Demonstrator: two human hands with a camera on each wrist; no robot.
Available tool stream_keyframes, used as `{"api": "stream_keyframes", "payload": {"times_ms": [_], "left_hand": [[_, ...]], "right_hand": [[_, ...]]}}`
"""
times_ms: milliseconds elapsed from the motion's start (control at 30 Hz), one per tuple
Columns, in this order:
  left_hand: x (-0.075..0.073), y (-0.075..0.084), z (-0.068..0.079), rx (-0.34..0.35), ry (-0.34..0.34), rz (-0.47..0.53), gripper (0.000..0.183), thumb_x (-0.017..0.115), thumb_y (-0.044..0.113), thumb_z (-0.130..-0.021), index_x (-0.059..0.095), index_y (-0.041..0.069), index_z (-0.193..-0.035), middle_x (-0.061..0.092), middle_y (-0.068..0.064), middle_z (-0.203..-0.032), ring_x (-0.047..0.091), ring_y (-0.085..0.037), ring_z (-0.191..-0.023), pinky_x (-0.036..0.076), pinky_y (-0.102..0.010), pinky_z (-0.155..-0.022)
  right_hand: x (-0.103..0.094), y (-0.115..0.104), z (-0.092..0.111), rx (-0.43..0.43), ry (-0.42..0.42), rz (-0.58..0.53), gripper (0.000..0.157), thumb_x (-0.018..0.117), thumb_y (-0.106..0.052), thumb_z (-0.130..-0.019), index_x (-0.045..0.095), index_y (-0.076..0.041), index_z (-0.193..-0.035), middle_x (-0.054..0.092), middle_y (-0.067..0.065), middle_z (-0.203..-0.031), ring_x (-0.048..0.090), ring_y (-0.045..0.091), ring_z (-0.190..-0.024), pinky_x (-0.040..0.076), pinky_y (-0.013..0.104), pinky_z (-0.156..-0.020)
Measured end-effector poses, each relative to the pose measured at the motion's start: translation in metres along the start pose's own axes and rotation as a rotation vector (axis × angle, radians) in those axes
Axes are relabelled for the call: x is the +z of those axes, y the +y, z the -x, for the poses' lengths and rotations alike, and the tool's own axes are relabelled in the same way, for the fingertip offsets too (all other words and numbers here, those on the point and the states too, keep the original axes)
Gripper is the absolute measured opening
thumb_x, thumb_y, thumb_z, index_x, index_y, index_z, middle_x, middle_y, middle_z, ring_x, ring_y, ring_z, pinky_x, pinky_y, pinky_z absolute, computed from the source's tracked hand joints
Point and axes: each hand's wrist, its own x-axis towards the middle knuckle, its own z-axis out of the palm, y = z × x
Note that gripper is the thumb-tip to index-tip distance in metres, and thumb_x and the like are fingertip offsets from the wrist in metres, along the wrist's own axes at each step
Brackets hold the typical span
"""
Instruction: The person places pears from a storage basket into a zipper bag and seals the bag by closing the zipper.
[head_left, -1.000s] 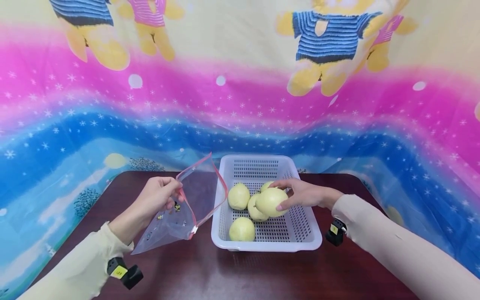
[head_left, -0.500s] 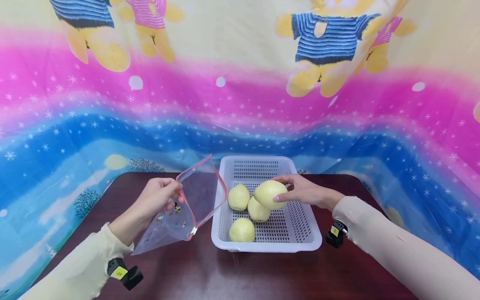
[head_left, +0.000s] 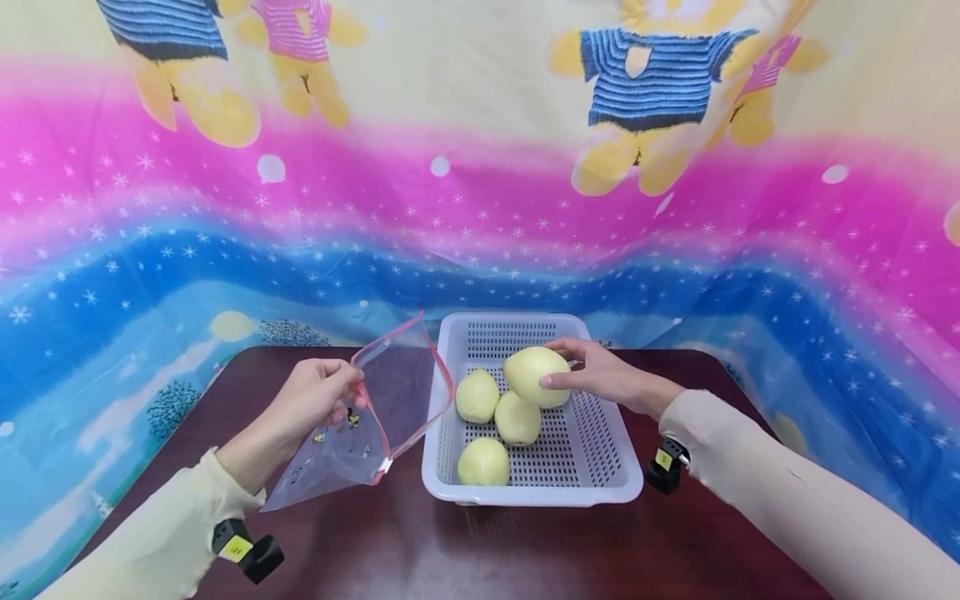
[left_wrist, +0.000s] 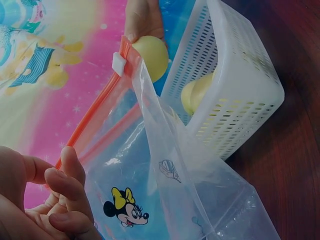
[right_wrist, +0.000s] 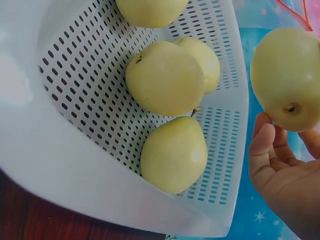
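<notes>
My left hand [head_left: 318,396] pinches the red zip edge of a clear zip bag [head_left: 405,383], whose mouth gapes toward the basket. A white slider [left_wrist: 119,64] sits on the zip, and a cartoon mouse is printed on the plastic. In my right hand [head_left: 600,372] is a pale yellow-green pear [head_left: 534,372], gripped between thumb and fingers above the white basket [head_left: 534,495]. Several more pears lie in the basket, among them a left pear [head_left: 477,396], a middle pear [head_left: 517,418] and a front pear [head_left: 483,461]. The held pear partly hides one behind it.
The perforated basket stands on a dark red-brown table [head_left: 360,542], to the right of the bag. A patterned cloth [head_left: 480,208] with bears and snowflakes hangs behind the table and along its sides.
My right hand has raised the pear and moved it slightly left and away from me, with the pear turning a little. My left hand and the bag stay nearly still.
</notes>
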Motion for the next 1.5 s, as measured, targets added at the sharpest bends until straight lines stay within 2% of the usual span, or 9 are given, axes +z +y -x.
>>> {"api": "stream_keyframes", "payload": {"times_ms": [233, 533, 800, 1033, 1367, 1500], "left_hand": [[0.001, -0.001, -0.001, -0.002, -0.01, 0.002, 0.025, 0.05, 0.02, -0.101, 0.063, 0.0, -0.095, 0.065, 0.004, -0.066, 0.044, -0.007, -0.049, 0.039, -0.024, -0.049], [0.002, -0.006, -0.003, -0.009, -0.018, 0.007, 0.026, 0.051, 0.022, -0.101, 0.064, 0.0, -0.095, 0.066, 0.003, -0.068, 0.045, -0.008, -0.048, 0.042, -0.025, -0.05], [0.002, -0.006, -0.002, -0.013, -0.017, 0.03, 0.023, 0.05, 0.02, -0.101, 0.063, 0.001, -0.095, 0.064, 0.004, -0.066, 0.043, -0.007, -0.047, 0.041, -0.024, -0.049], [0.003, -0.006, -0.001, -0.017, -0.022, 0.027, 0.023, 0.051, 0.021, -0.101, 0.063, 0.003, -0.092, 0.063, 0.004, -0.066, 0.043, -0.008, -0.048, 0.042, -0.026, -0.051], [0.004, -0.007, 0.0, -0.006, -0.02, 0.018, 0.025, 0.051, 0.021, -0.101, 0.063, 0.001, -0.094, 0.063, 0.003, -0.066, 0.043, -0.009, -0.048, 0.042, -0.026, -0.051], [0.003, -0.008, 0.0, -0.009, -0.018, 0.023, 0.024, 0.051, 0.021, -0.102, 0.063, 0.002, -0.095, 0.063, 0.003, -0.066, 0.043, -0.009, -0.048, 0.042, -0.026, -0.051]], "right_hand": [[0.002, -0.009, -0.001, 0.03, 0.019, -0.02, 0.07, 0.073, -0.041, -0.09, 0.044, -0.017, -0.149, 0.054, 0.015, -0.142, 0.053, 0.034, -0.129, 0.052, 0.047, -0.097], [0.008, -0.02, -0.006, 0.012, 0.035, -0.041, 0.072, 0.073, -0.042, -0.089, 0.044, -0.015, -0.149, 0.056, 0.014, -0.138, 0.054, 0.03, -0.124, 0.049, 0.035, -0.085], [0.018, -0.024, -0.011, -0.034, 0.031, -0.099, 0.066, 0.072, -0.038, -0.09, 0.048, -0.013, -0.146, 0.06, 0.014, -0.135, 0.055, 0.027, -0.116, 0.052, 0.042, -0.088], [0.032, -0.032, -0.013, -0.061, 0.013, -0.103, 0.065, 0.072, -0.039, -0.091, 0.049, -0.012, -0.145, 0.061, 0.014, -0.132, 0.057, 0.026, -0.117, 0.051, 0.034, -0.085], [0.048, -0.044, -0.016, -0.1, 0.016, -0.158, 0.058, 0.074, -0.034, -0.09, 0.054, -0.016, -0.141, 0.063, 0.011, -0.124, 0.065, 0.021, -0.102, 0.05, 0.036, -0.083], [0.055, -0.051, -0.016, -0.121, 0.008, -0.162, 0.061, 0.075, -0.035, -0.089, 0.054, -0.014, -0.141, 0.062, 0.012, -0.124, 0.065, 0.02, -0.101, 0.05, 0.035, -0.083]]}}
